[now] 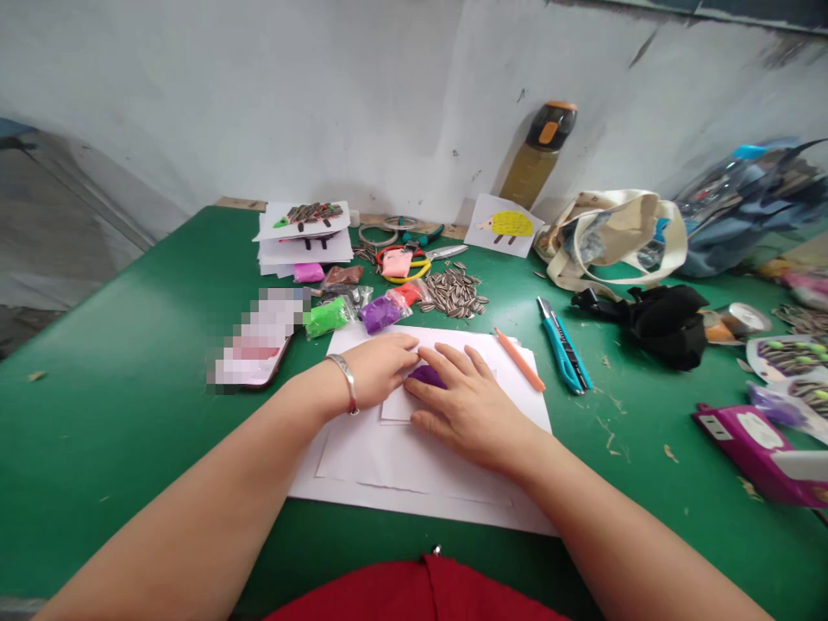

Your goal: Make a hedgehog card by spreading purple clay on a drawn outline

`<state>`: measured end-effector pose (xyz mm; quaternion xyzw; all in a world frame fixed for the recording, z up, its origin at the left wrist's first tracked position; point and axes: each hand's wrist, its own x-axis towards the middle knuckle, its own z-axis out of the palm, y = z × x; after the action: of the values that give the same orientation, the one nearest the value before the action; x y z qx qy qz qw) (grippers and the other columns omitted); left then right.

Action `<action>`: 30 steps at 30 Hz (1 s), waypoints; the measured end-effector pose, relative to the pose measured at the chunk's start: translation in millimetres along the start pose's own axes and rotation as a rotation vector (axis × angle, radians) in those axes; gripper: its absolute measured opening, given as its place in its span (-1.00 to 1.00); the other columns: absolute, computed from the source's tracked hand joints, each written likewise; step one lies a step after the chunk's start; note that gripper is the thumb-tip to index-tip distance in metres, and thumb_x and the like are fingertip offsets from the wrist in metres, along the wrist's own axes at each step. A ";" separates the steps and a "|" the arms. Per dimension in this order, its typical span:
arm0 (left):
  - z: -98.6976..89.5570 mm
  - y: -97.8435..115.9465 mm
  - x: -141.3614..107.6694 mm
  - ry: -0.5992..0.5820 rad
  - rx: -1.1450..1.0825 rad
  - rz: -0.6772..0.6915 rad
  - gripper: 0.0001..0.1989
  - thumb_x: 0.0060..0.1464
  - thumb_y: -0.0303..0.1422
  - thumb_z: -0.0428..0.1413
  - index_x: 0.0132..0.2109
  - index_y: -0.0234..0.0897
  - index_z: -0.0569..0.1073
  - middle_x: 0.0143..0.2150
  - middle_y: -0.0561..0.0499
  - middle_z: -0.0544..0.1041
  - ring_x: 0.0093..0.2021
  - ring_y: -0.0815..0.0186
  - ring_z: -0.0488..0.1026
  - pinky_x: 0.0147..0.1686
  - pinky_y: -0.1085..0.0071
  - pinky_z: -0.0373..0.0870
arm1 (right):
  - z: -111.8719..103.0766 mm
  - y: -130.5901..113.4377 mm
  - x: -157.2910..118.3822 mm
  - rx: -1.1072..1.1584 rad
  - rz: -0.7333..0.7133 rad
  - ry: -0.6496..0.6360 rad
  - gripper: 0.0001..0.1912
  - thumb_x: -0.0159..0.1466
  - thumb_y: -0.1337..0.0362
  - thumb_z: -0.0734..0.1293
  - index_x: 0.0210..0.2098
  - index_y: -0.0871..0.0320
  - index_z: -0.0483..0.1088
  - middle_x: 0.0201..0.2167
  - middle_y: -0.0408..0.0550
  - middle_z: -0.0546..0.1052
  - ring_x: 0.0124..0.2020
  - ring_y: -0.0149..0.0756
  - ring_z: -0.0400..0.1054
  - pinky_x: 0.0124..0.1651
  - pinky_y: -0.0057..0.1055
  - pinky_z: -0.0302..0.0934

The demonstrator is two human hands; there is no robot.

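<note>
A flat purple piece [427,376], like clay, lies on a small white card [396,409] on top of larger white sheets [362,457]. My right hand [469,401] rests over the card with its fingers spread, the fingertips on and around the purple piece. From the left, my left hand [381,366], with a silver bracelet at the wrist, touches the card's upper left; its fingertips meet those of my right hand. Part of the purple piece is hidden under the fingers. An orange pen-like tool [521,360] lies at the sheets' upper right.
Behind the sheets are bagged green clay [329,317], purple clay [383,312], sunflower seeds [454,291] and scissors [446,252]. A phone [262,336] lies left; a teal cutter [564,349] lies right. Farther back are a hedgehog card [501,226], a bottle [536,155] and a cloth bag [614,241].
</note>
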<state>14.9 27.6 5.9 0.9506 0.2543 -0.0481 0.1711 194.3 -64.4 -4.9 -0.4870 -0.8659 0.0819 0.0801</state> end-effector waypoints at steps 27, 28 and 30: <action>-5.4 0.2 -2.0 -0.022 -0.030 -0.039 -0.77 0.04 -0.32 0.15 -0.14 -0.31 0.48 -0.04 -0.10 0.41 -0.02 0.16 0.37 -0.01 0.30 0.31 | 9.7 20.8 -1.8 0.065 0.174 0.114 -0.29 0.18 0.03 0.37 0.26 0.03 0.16 0.32 0.16 0.14 0.32 0.14 -0.04 0.23 0.19 -0.02; -5.0 0.4 -1.6 -0.025 -0.033 -0.034 -0.77 0.04 -0.33 0.14 -0.14 -0.32 0.48 -0.06 -0.10 0.41 -0.04 0.16 0.37 -0.03 0.32 0.32 | 10.7 21.1 -0.8 0.064 0.181 0.110 -0.30 0.18 0.03 0.36 0.27 0.02 0.16 0.32 0.16 0.14 0.32 0.14 -0.04 0.23 0.20 -0.03; -4.2 0.9 -1.2 -0.027 -0.037 -0.041 -0.76 0.04 -0.35 0.14 -0.13 -0.34 0.47 -0.07 -0.10 0.40 -0.06 0.17 0.37 -0.05 0.33 0.31 | 11.7 23.3 0.4 0.076 0.197 0.108 -0.30 0.18 0.03 0.36 0.27 0.03 0.17 0.32 0.15 0.15 0.32 0.13 -0.02 0.23 0.18 -0.02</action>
<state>14.4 27.8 10.3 0.9411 0.2724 -0.0595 0.1913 210.9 -52.9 -21.4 -0.5702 -0.8044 0.0961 0.1364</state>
